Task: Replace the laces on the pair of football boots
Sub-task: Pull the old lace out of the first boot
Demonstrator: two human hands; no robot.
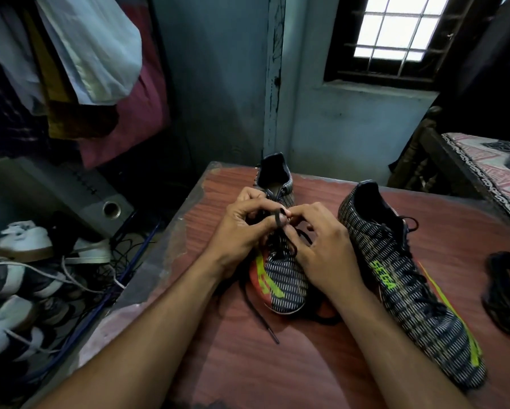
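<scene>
Fingertips (287, 214) of both your hands meet over the nearer black knitted football boot with pale dashes, a lime stripe and an orange toe (280, 278), which lies on the reddish wood-grain table (247, 364) with its toe toward you. Your left hand (242, 231) has its fingers curled and pinches a loop of the black flat lace (278, 221) between thumb and forefinger. Your right hand (326, 249) brings thumb and forefinger to the same spot, pinching the lace too, while its other fingers lie bent over the boot's eyelets. One loose end of that lace trails across the table toward you, ending in a dark tip (275, 338).

Just right of your right hand lies the second black knitted football boot with lime lettering (407, 278), laced in black, its heel away from you. Near the table's right edge rests a coiled bundle of black laces (505, 293), apart from both boots.

Left of the table, below it, white and dark sneakers (23, 243) sit in a heap
</scene>
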